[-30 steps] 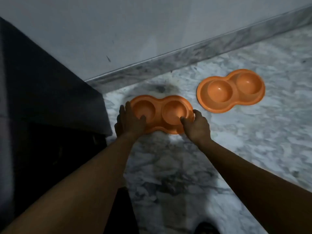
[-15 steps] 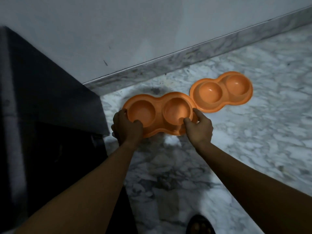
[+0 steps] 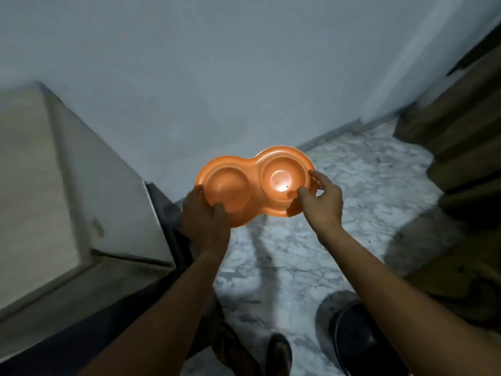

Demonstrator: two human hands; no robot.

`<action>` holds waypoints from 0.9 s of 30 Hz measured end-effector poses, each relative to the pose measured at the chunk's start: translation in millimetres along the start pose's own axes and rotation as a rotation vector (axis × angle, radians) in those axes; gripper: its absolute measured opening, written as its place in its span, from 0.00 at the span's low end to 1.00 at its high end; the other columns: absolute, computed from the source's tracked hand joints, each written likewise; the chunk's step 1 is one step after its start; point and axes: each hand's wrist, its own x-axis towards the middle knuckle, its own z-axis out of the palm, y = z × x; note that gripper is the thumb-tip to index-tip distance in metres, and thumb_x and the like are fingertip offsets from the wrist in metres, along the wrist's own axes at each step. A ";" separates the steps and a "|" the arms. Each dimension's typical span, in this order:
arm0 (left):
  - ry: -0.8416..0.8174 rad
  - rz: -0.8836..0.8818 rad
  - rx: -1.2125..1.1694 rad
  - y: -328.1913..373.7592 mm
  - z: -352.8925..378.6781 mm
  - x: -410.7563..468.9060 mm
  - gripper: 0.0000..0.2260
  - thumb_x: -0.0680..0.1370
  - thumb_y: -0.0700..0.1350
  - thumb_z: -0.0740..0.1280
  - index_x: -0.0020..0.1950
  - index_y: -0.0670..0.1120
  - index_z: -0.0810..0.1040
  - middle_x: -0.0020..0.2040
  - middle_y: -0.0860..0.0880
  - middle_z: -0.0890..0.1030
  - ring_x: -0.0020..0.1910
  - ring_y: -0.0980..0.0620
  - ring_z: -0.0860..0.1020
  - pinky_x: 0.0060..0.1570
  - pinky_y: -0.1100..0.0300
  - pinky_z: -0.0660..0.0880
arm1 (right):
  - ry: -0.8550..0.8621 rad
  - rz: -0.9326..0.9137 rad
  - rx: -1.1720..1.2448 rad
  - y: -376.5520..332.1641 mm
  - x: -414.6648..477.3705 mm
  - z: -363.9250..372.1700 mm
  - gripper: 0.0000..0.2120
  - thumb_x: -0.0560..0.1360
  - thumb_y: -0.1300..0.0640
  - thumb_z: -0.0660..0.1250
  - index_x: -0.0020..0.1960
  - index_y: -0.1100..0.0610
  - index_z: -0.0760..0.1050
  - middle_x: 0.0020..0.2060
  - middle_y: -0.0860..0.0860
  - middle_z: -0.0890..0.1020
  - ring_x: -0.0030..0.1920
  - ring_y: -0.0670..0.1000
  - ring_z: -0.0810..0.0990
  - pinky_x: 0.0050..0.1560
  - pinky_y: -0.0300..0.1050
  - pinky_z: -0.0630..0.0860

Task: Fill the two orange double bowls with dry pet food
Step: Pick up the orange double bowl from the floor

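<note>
Orange double bowl (image 3: 254, 185) held up off marble floor (image 3: 352, 191), tilted, both cups empty. Left hand (image 3: 204, 221) clamps its left rim, right hand (image 3: 321, 198) pinches right rim. Pale cabinet (image 3: 67, 191) close on left, wall (image 3: 217, 63) just behind; open floor to the right.

both arms outstretched, left hand (image 3: 205, 221) and right hand (image 3: 322, 200) gripping

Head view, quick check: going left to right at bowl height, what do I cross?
pale cabinet → left hand → orange double bowl → right hand → brown steps
</note>
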 end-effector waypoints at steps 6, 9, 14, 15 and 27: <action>0.070 0.291 0.113 79.7 -141.3 -59.2 0.26 0.74 0.51 0.64 0.72 0.46 0.72 0.67 0.42 0.75 0.66 0.40 0.72 0.66 0.50 0.64 | -0.059 -0.135 0.120 -97.0 -115.9 -68.3 0.23 0.76 0.56 0.67 0.70 0.46 0.75 0.65 0.54 0.75 0.58 0.49 0.75 0.56 0.47 0.72; 0.125 0.316 0.144 103.0 -221.1 -79.1 0.27 0.75 0.53 0.64 0.73 0.50 0.70 0.71 0.45 0.71 0.68 0.42 0.67 0.68 0.50 0.64 | -0.108 -0.219 0.171 -131.1 -177.0 -77.3 0.22 0.75 0.57 0.68 0.68 0.46 0.77 0.62 0.52 0.77 0.60 0.50 0.77 0.58 0.49 0.75; 0.251 0.331 0.180 106.3 -346.7 -92.6 0.27 0.73 0.54 0.63 0.72 0.50 0.71 0.69 0.46 0.73 0.66 0.43 0.70 0.67 0.47 0.67 | -0.196 -0.348 0.188 -170.7 -268.3 -43.5 0.23 0.75 0.55 0.68 0.70 0.47 0.75 0.64 0.55 0.76 0.56 0.50 0.75 0.53 0.47 0.71; 0.282 0.312 0.188 101.5 -374.3 -94.7 0.27 0.73 0.55 0.63 0.72 0.50 0.72 0.68 0.47 0.74 0.66 0.43 0.70 0.67 0.47 0.67 | -0.228 -0.364 0.174 -177.6 -289.8 -30.7 0.23 0.76 0.55 0.68 0.71 0.47 0.74 0.65 0.55 0.76 0.56 0.50 0.75 0.54 0.48 0.71; 0.504 0.119 0.217 -67.7 -651.4 -51.3 0.25 0.74 0.54 0.65 0.71 0.51 0.72 0.67 0.47 0.75 0.64 0.43 0.71 0.64 0.48 0.69 | -0.490 -0.540 -0.003 -221.7 -489.0 219.1 0.26 0.73 0.46 0.71 0.70 0.45 0.73 0.66 0.55 0.77 0.54 0.50 0.75 0.62 0.58 0.77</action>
